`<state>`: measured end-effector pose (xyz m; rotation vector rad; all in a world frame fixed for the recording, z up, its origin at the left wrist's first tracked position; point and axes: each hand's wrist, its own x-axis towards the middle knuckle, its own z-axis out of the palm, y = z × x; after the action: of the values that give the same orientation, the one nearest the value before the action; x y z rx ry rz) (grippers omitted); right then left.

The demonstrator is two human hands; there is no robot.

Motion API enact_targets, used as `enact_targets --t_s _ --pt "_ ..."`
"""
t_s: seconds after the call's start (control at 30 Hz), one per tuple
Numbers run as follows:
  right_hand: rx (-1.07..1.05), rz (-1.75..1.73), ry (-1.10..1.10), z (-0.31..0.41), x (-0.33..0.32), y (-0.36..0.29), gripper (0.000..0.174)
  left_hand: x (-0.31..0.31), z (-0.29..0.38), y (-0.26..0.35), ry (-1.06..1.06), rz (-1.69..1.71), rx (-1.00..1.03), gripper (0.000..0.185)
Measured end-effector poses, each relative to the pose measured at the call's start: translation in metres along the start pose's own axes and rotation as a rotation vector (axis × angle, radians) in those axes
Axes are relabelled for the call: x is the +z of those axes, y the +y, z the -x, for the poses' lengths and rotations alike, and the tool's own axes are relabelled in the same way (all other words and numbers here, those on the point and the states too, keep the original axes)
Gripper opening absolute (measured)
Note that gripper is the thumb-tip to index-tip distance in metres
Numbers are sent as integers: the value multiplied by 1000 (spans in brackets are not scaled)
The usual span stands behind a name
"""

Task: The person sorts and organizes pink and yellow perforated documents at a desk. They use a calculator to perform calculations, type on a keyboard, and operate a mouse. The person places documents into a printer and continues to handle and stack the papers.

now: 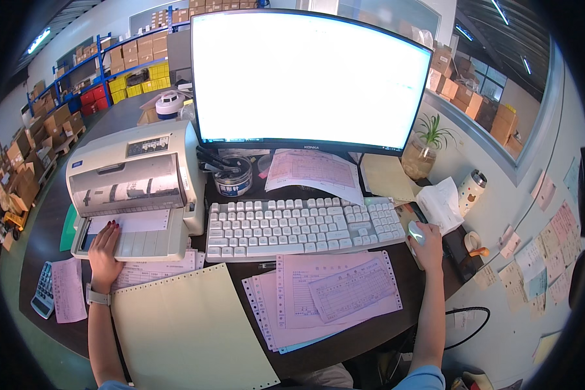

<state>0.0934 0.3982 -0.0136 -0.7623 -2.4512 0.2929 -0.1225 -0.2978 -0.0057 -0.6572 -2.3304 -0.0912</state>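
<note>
My left hand [104, 248] lies palm down on the front feed tray of a dot-matrix printer [141, 131]. Its fingertips touch a white sheet with sprocket holes [144, 220] that emerges from under the printer's clear cover. Around the computer mouse [416, 234], lit on top, curls my right hand [428, 246]. Between the hands stands a white keyboard [292, 226]. Behind it a large monitor [307, 83] shows a bright, washed-out screen. Pink printed forms [292, 292] and a pale yellow continuous-form sheet [185, 331] lie nearest me.
A calculator [44, 292] lies beside a pink slip [69, 290] at left. A pen holder [234, 180] stands behind the keyboard. Right of it are a potted plant [419, 156], tissue pack [438, 202] and bottle [469, 192]. Handwritten notes [534, 268] cover the right wall.
</note>
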Motion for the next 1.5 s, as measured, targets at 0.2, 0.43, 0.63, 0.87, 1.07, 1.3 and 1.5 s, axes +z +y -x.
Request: enact_targets --t_s 0.2,0.43,0.63,0.87,1.07,1.3,1.5 --pt "3 -5 -1 0 0 -1 46 -1 0 0 -19 3 1 51" --pt "-10 -6 -9 -1 0 1 46 -4 -3 4 5 24 15 50" --pt "-53 -11 -11 -4 3 8 46 -9 -4 8 -27 -5 -23 47" --pt "-110 -19 -12 -8 6 16 44 -9 -5 8 17 15 19 49" --pt "-113 -34 -10 -9 5 17 45 -12 -6 11 32 1 18 52" --pt "-131 -9 -30 -11 7 23 44 -13 -7 13 43 -7 14 50" --pt "-151 -22 1 -13 11 30 45 -17 -8 17 71 -5 15 51"
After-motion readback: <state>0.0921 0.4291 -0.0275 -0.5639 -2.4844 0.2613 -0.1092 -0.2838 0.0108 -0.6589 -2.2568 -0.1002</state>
